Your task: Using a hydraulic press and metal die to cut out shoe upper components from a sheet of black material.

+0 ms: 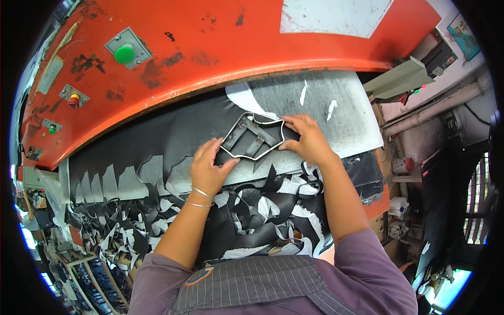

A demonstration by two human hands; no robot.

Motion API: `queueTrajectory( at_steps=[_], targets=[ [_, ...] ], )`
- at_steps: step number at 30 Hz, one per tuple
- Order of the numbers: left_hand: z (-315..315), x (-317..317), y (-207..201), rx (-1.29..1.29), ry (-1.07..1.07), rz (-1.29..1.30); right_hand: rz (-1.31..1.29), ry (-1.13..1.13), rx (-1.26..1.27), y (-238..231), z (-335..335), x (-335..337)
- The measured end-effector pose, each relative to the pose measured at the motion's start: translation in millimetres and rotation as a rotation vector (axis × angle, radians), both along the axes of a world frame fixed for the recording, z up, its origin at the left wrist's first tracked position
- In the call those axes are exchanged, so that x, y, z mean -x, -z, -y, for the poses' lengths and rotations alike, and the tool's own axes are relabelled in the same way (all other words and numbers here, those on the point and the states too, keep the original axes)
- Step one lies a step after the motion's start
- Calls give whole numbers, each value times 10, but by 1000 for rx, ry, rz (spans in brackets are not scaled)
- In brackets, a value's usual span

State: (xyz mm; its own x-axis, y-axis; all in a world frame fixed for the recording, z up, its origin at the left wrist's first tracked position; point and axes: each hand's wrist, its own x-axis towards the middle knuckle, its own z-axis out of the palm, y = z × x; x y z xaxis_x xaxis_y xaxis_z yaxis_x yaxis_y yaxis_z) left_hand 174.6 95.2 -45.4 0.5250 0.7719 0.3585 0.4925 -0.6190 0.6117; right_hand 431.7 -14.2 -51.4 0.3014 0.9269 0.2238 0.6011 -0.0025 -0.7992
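Observation:
A metal cutting die with a thin angular outline and inner cross-bars lies on a black leather-like sheet. My left hand grips its left corner, thumb along the near edge and fingers on the far side. At the opposite end, my right hand grips the right edge between thumb and fingers. Beneath the sheet is a grey cutting board, bare on the right. Notched cut-outs run along the sheet's near edge at left.
Over the board's far side looms a red machine with a green button and smaller buttons at left. Black and white offcuts heap between me and the board. A shelf with containers stands at right.

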Motion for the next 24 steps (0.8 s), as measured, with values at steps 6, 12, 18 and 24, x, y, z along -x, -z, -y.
queueTrajectory(
  at_steps=[6,12,18,24],
  targets=[
    [-58,-79,114,-227,66,-15,-13,-24,47,42,-51,-108],
    [-404,652,-199,232,-67,351,307,234,-157,-336,342,-123],
    [-1353,2622,-720,-81,-729,620,115,95,-292,-593,187,949],
    [-1884,3827,-1020,-678,-1148,410,146,65,-527,-1694,-533,2072]
  ],
)
